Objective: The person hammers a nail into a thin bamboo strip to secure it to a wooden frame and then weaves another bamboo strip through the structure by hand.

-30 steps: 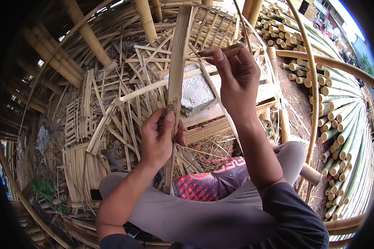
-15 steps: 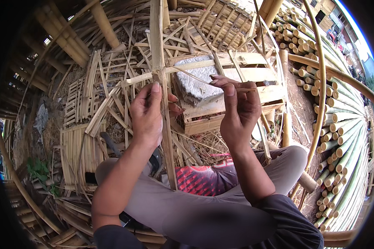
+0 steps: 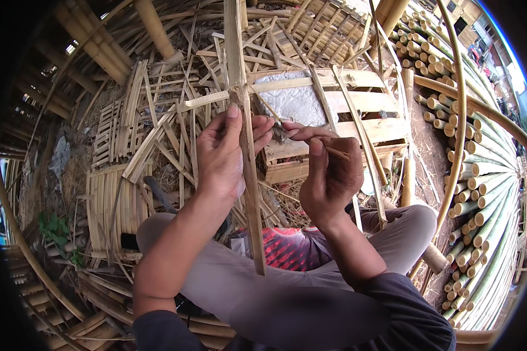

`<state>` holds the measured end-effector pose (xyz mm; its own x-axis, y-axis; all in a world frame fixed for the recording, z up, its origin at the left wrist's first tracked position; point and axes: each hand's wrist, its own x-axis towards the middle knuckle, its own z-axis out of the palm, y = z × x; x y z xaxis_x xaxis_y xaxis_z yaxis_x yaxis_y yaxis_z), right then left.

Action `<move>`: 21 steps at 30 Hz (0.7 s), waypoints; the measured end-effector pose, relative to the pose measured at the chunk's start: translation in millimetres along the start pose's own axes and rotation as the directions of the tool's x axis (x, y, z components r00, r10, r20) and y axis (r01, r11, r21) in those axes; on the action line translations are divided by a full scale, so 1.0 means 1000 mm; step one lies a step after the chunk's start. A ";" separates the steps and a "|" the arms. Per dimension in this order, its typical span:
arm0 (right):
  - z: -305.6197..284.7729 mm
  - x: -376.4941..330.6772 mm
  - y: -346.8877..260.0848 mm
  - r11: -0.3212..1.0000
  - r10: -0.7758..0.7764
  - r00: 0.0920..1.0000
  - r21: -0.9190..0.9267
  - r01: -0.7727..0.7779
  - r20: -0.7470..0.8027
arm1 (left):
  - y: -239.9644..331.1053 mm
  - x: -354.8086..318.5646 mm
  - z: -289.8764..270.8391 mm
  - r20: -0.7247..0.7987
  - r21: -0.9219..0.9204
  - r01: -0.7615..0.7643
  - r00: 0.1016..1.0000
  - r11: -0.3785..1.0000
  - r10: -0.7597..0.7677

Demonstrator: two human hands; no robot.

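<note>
A long bamboo slat [image 3: 252,199] runs nearly upright before me, its lower end over my lap. My left hand [image 3: 221,153] is closed around it just below a crosspiece [image 3: 206,100], with the thumb lying along the slat. From the crossing a thin bamboo strip [image 3: 264,104] slants down to my right hand [image 3: 334,175]. The right fingers are curled and pinched on this strip, and its brown tail sticks out past the knuckles. Whether the strip is wound fully around the crossing is too small to tell.
Beyond my hands stands a low slatted wooden crate [image 3: 287,171] with a pale stone slab [image 3: 293,106] on it. Loose bamboo offcuts [image 3: 152,146] litter the ground at left. Stacked bamboo poles [image 3: 480,205] fill the right side. A dark phone-like object [image 3: 130,241] lies by my left knee.
My right hand has come left and slightly down, closer to the slat and the left fingers. The slat and my left hand have shifted a little to the right in view.
</note>
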<state>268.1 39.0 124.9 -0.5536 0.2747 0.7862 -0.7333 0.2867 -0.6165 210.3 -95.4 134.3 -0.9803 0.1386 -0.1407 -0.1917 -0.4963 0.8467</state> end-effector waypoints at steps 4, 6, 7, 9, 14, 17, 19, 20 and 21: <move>-0.006 -0.019 -0.014 0.984 -0.131 0.991 0.125 0.126 0.034 | 0.008 0.035 -0.016 -0.244 -0.224 0.039 0.965 0.974 -0.095; -0.015 -0.020 -0.027 0.976 -0.133 0.986 0.188 0.112 0.103 | 0.041 0.059 -0.058 -0.365 -0.269 -0.138 0.930 0.953 0.031; -0.017 -0.018 -0.033 0.980 -0.109 0.987 0.178 0.087 0.121 | 0.053 0.060 -0.072 -0.354 -0.243 -0.185 0.931 0.952 0.091; -0.024 -0.015 -0.037 1.000 0.010 0.991 0.026 -0.014 0.132 | 0.057 0.053 -0.075 -0.289 -0.152 -0.280 0.930 0.948 0.228; -0.062 -0.019 -0.024 0.997 0.071 0.978 -0.028 -0.067 0.195 | 0.062 0.030 -0.063 -0.048 -0.028 -0.361 0.932 0.932 0.360; -0.082 -0.039 -0.026 0.858 0.451 0.800 -0.439 -0.267 0.396 | 0.063 0.023 -0.061 0.036 -0.014 -0.344 0.938 0.939 0.345; -0.079 -0.049 -0.021 0.725 0.461 0.783 -0.686 -0.061 0.418 | 0.056 0.022 -0.056 0.122 0.032 -0.306 0.946 0.951 0.300; -0.084 -0.050 -0.020 0.714 0.547 0.747 -0.676 -0.181 0.378 | 0.053 0.021 -0.052 0.213 0.068 -0.319 0.930 0.945 0.298; -0.087 -0.042 -0.022 0.750 0.562 0.743 -0.604 -0.271 0.363 | 0.045 0.020 -0.047 0.270 0.082 -0.322 0.918 0.943 0.290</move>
<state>341.5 101.2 101.8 -0.9668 0.0318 0.2535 -0.1611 0.6945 -0.7012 179.3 -155.8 145.6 -0.9428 0.2146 0.2549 0.1388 -0.4423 0.8860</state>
